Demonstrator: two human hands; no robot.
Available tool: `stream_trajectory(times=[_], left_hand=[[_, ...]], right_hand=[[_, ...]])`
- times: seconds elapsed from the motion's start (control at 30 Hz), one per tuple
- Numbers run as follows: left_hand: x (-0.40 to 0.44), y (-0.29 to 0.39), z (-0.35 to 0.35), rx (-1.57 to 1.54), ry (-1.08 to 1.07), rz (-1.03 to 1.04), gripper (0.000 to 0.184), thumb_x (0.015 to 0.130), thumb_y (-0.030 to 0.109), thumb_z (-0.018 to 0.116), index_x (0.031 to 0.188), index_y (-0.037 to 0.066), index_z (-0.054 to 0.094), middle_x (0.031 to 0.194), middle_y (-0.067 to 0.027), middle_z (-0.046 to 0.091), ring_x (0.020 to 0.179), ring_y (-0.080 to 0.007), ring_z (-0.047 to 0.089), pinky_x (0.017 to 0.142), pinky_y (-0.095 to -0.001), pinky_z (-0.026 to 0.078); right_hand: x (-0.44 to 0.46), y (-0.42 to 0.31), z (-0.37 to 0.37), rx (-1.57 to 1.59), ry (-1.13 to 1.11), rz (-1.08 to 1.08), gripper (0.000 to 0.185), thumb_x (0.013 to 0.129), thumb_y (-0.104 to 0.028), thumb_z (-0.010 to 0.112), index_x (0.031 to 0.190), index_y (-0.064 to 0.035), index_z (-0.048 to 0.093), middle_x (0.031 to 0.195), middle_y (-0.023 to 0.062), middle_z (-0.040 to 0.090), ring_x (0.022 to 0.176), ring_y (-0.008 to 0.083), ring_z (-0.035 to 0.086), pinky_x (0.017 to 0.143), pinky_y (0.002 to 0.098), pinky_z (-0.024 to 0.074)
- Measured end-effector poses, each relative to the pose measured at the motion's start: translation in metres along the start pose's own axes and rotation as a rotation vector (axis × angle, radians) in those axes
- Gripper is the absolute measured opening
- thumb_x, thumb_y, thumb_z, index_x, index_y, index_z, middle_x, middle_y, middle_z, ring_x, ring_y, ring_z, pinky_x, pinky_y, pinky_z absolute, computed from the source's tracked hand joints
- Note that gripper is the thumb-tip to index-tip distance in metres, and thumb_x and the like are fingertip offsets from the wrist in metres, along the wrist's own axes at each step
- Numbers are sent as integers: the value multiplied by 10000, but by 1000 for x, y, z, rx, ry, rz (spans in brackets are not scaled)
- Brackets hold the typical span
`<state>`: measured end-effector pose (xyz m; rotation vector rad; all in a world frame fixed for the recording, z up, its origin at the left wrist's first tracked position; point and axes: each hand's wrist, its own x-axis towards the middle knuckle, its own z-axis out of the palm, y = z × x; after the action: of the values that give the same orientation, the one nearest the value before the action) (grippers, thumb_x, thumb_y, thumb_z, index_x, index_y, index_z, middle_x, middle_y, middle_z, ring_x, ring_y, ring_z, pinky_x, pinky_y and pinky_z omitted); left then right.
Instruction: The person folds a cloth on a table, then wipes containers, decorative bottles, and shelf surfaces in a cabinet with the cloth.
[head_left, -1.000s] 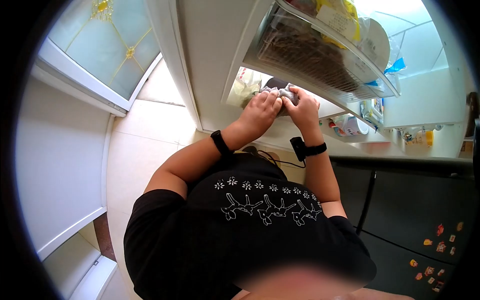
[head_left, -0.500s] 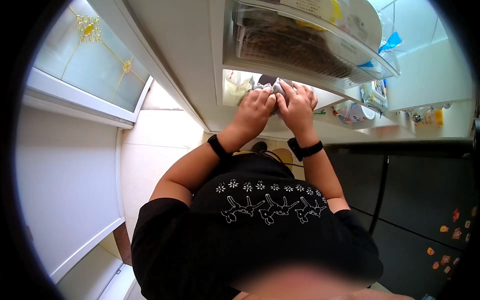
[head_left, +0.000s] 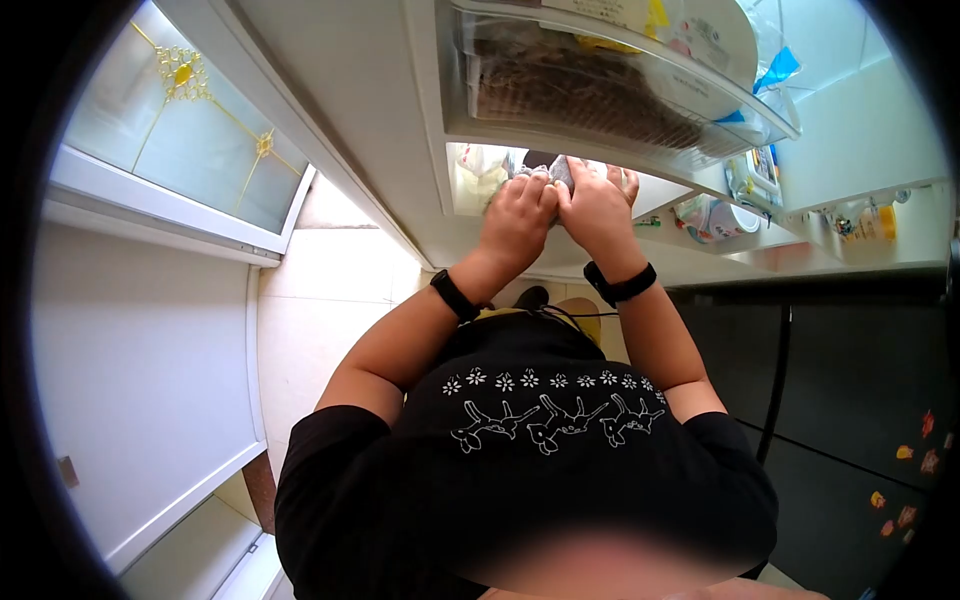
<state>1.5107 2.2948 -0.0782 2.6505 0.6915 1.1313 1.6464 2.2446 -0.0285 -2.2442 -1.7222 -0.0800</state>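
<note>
Both my hands meet at the opening of a white shelf compartment [head_left: 468, 205]. Bunched between them is a soft grey cloth [head_left: 561, 172], mostly covered by my fingers. My left hand [head_left: 517, 222] has its fingers curled over the cloth's left part. Against the right part presses my right hand [head_left: 601, 210], its thumb close to the left fingers. A dark round shape [head_left: 540, 158] shows just behind the cloth; what it is cannot be made out. Pale plastic packages [head_left: 480, 165] lie left of the cloth inside the compartment.
Above my hands juts a clear plastic bin [head_left: 770, 130] with brown contents. To the right, a white tub [head_left: 718, 218] and a jar with a yellow lid [head_left: 880, 222] sit on shelves. Dark cabinet doors [head_left: 850, 360] stand lower right, a white door [head_left: 150, 370] left.
The whole view has shifted slightly. My right hand has turned a little, hiding more of the grey cloth. Both hands stay at the compartment.
</note>
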Motion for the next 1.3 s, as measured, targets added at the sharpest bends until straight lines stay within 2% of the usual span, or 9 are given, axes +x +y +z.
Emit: stream_trajectory(times=[0.2, 0.4, 0.53, 0.7, 0.8, 0.87, 0.93, 1.13, 1.3], left_hand=[[2, 0, -2, -35, 23, 12, 264, 790, 57, 567, 1053, 32, 555, 1153, -161, 575, 1007, -344, 570, 889, -432, 488], [2, 3, 1, -4, 75, 33, 211, 796, 53, 568, 1004, 34, 540, 1129, -165, 570, 996, -349, 568, 873, -431, 488], [-1, 0, 6, -15, 73, 15, 256, 783, 44, 581, 1036, 27, 541, 1154, -173, 568, 1017, -359, 569, 891, -435, 485], [-1, -3, -4, -66, 29, 20, 314, 763, 6, 585, 1074, 11, 546, 1186, -176, 564, 1056, -370, 568, 915, -443, 480], [-5, 0, -13, -106, 42, -32, 337, 744, -30, 597, 1076, 20, 573, 1158, -156, 566, 1051, -359, 576, 903, -433, 487], [-10, -4, -20, -267, -56, -152, 354, 733, -54, 620, 1073, 44, 604, 1099, -136, 572, 1012, -342, 587, 877, -415, 496], [-15, -8, -21, -272, -59, -110, 354, 732, -57, 629, 1068, 53, 613, 1071, -128, 573, 994, -337, 590, 865, -409, 499], [-20, -2, -27, -327, -43, -60, 378, 742, -52, 652, 1100, 64, 619, 1028, -117, 575, 963, -326, 585, 849, -402, 499], [-19, 1, -28, -339, 23, -53, 438, 742, -64, 656, 1156, 73, 616, 1053, -124, 557, 977, -319, 571, 851, -409, 498]], right_hand=[[-1, 4, 16, -4, 49, 24, 476, 893, -273, 582, 1322, -67, 577, 1312, 157, 601, 1297, 361, 434, 1150, 520, 162], [-8, 2, 14, -83, 130, -7, 357, 898, -269, 595, 1188, -69, 655, 1331, 143, 582, 1294, 355, 426, 1122, 510, 227], [-16, 4, 8, 62, 227, -109, 207, 896, -212, 624, 1029, -67, 686, 1320, 128, 585, 1234, 326, 456, 1050, 481, 316], [-22, 13, 15, 173, 302, -68, 220, 835, -227, 715, 1007, -90, 699, 1173, 82, 630, 1084, 304, 519, 960, 421, 409], [-22, 11, 11, 218, 332, -56, 178, 822, -170, 730, 967, -72, 700, 1114, 94, 644, 1022, 329, 546, 929, 401, 437], [-20, 14, 12, 227, 350, -67, 180, 808, -178, 743, 948, -74, 699, 1089, 86, 636, 1016, 321, 549, 916, 406, 443], [-23, 15, 12, 226, 368, -62, 183, 794, -186, 756, 928, -75, 698, 1063, 78, 629, 1010, 314, 551, 903, 411, 448], [-20, 23, 8, 292, 338, -108, 133, 791, -129, 750, 897, -66, 698, 1006, 86, 621, 938, 309, 577, 824, 413, 482], [-18, 23, -5, 601, 189, 80, 141, 807, -98, 732, 943, -64, 725, 946, 99, 619, 808, 271, 624, 726, 380, 510]])
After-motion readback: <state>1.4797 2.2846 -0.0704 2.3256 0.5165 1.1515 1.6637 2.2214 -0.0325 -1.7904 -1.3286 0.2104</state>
